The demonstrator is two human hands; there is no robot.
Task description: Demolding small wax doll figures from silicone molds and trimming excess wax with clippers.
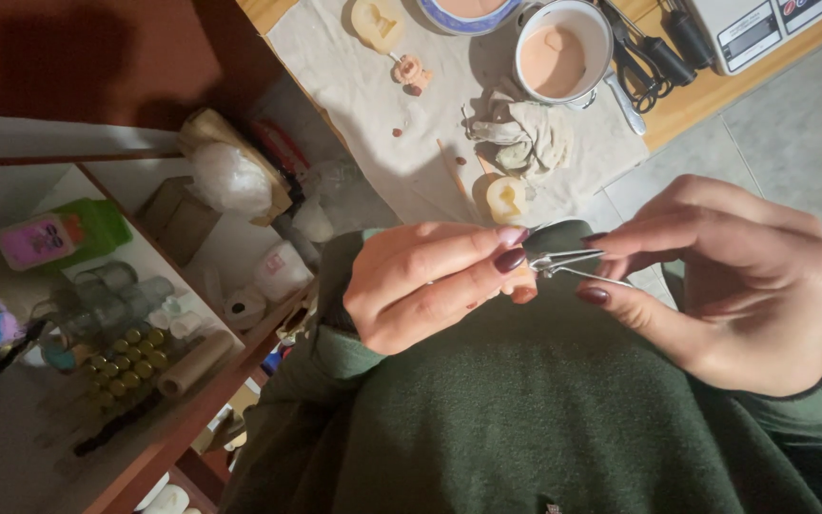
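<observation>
At the centre of the frame the left hand [420, 286] pinches a small pale peach piece [523, 284], mostly hidden behind thumb and fingertips. The right hand [734, 276], at centre right, grips a thin metal wire-ended tool with a dark rounded handle [568, 249], its wire tip laid against that piece. Both hands are closed on what they hold, raised over a dark green fleece sleeve and lap [525, 419].

The shaping looks to be mid-course: the tool is at the piece, not laid down. How much of the piece is worked I cannot tell, as the fingers cover it.

Above the hands, a beige cloth [354, 105] covers a wooden table; on it lie a cream mould [506, 198], a crumpled grey rag [525, 133], a small peach figure part [412, 71] and a white cup of peach liquid [563, 52]. At upper right are black-handled tools [654, 52] and a white scale [753, 29]. At left, a shelf [192, 419] holds bottles and small gold-lidded jars [126, 362].
</observation>
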